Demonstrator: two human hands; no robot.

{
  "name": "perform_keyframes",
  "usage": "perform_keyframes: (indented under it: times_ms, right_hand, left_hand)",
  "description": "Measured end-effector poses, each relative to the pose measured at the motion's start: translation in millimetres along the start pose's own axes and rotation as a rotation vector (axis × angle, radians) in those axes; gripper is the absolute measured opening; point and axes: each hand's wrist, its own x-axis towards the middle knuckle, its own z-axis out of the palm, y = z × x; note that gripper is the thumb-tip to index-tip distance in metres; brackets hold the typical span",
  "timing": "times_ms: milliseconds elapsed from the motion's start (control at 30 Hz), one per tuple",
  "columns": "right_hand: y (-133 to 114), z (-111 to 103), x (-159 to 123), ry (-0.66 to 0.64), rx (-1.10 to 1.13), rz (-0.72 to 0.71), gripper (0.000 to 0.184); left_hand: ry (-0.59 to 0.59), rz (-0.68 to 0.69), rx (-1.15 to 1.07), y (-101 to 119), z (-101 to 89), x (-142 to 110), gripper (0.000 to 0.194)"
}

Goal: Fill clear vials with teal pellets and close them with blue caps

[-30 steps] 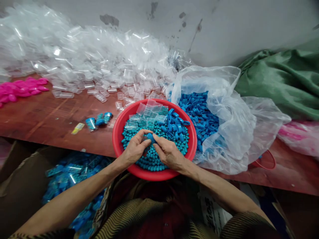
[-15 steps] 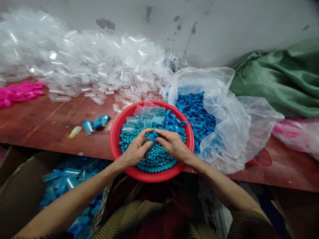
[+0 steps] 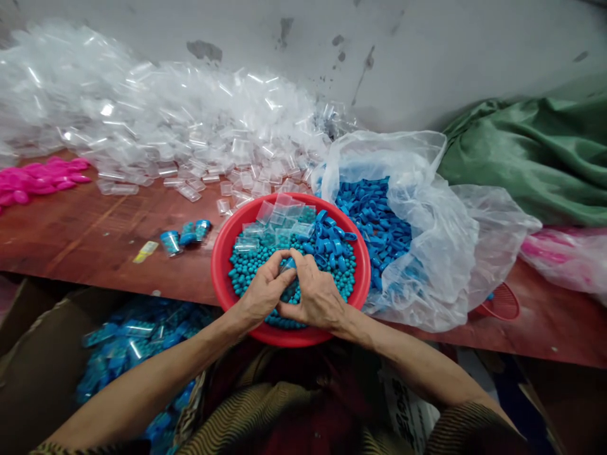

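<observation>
A red basin [image 3: 219,265] rests at the table's near edge, filled with small teal beads [image 3: 246,272], clear little containers [image 3: 279,215] and blue caps [image 3: 332,243]. Both my hands meet over the beads. My left hand [image 3: 260,294] and my right hand [image 3: 315,297] are curled together, fingers pinched on one small clear container with a blue cap [image 3: 288,264] held between them.
A heap of clear empty containers [image 3: 165,120] covers the back of the wooden table [image 3: 95,221]. A plastic bag of blue caps [image 3: 379,221] lies right of the basin. Three filled containers [image 3: 184,235] stand on the left. Pink caps [image 3: 38,177] far left. A box of filled containers [image 3: 128,341] sits below.
My hands have drawn closer to me and pressed tighter together around the small capped container; the right hand has turned so its back faces up.
</observation>
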Motion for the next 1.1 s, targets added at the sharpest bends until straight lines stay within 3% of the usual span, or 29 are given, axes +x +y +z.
perform_keyframes:
  times_ms: [133,300,400,467,533,633,700,800,867,933,1033,1100]
  right_hand:
    - [-3.3,0.5,1.5,-0.04,-0.06,-0.016,0.079]
    - [-6.1,4.9,4.0,-0.108,-0.045,0.015,0.085]
    - [-6.6,3.3,6.9,-0.157,0.061,-0.045,0.088]
    - [-2.1,1.4,9.9,-0.181,0.169,-0.107,0.091]
    - [6.6,0.7,14.8,-0.204,0.236,-0.11,0.087]
    - [18.8,2.9,28.7,-0.254,0.191,-0.105,0.056]
    - [18.8,6.9,43.2,-0.296,0.112,-0.155,0.036]
    - [5.1,19.5,70.2,-0.324,-0.012,-0.212,0.029]
    - [-6.5,32.7,88.2,-0.322,-0.095,-0.206,0.03]
    - [-13.4,46.4,102.6,-0.335,-0.167,-0.197,0.032]
    - [-10.8,57.8,112.1,-0.354,-0.169,-0.201,0.036]
    - [-3.1,55.5,108.6,-0.344,-0.06,-0.182,0.029]
  left_hand:
    - [0.074,0.004,0.025,-3.7,4.0,-1.1,0.026]
    - [0.093,0.134,0.289,-11.7,-2.1,-0.1,0.022]
    - [0.087,0.185,0.435,-6.3,-14.0,-4.9,0.024]
    - [0.114,0.196,0.47,2.1,-31.2,-10.3,0.028]
    - [0.223,0.21,0.478,10.3,-58.0,-14.4,0.032]
    - [0.504,0.249,0.583,14.3,-110.3,-12.6,0.036]
    - [0.594,0.164,0.696,9.9,-143.2,-5.6,0.038]
    - [0.689,0.088,0.879,0.3,-170.7,6.8,0.049]
    - [0.741,0.164,0.987,-2.8,-169.6,11.2,0.048]
    - [0.746,0.281,1.017,-1.5,-156.2,10.5,0.04]
    - [0.659,0.382,0.959,5.1,-127.2,3.1,0.032]
    - [0.582,0.37,0.888,7.5,-109.5,-0.9,0.034]
